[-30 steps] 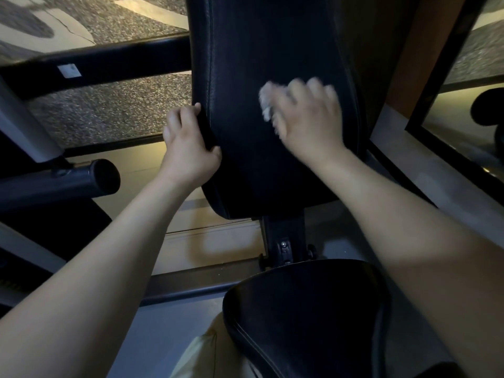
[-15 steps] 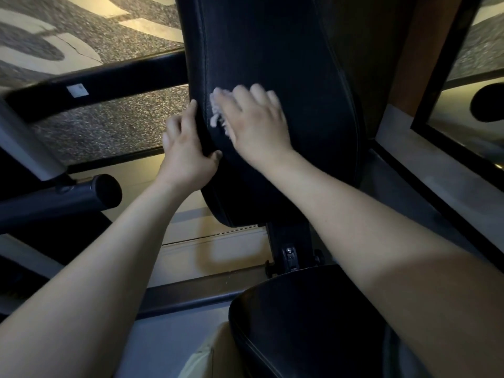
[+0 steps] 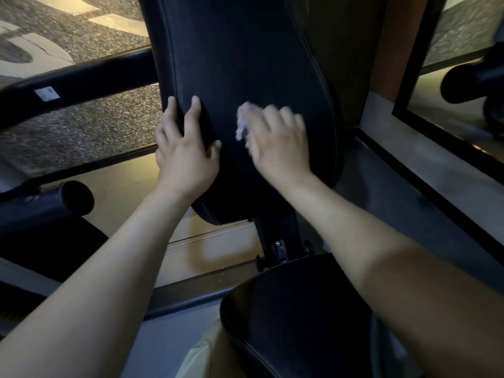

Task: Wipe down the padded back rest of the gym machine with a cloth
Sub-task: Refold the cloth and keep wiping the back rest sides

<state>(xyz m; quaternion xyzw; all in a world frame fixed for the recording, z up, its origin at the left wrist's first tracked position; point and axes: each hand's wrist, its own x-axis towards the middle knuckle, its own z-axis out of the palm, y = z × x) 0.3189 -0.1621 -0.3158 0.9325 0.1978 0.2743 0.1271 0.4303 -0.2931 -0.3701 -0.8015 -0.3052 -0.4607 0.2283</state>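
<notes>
Padded back rest [image 3: 245,64]: black leather-look cover, fine grain, soft sheen, stitched seams at the edges. Pale cloth [image 3: 242,121]: fluffy, matt. Near seat pad [image 3: 294,317]: same black cover, glossier. Left frame bar [image 3: 87,76]: dark painted metal, smooth. Far floor [image 3: 81,126]: speckled, rough.

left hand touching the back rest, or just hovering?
Touching. The head view shows the left hand gripping the left edge of the back rest, fingers and thumb clasped on the pad with no gap.
</notes>
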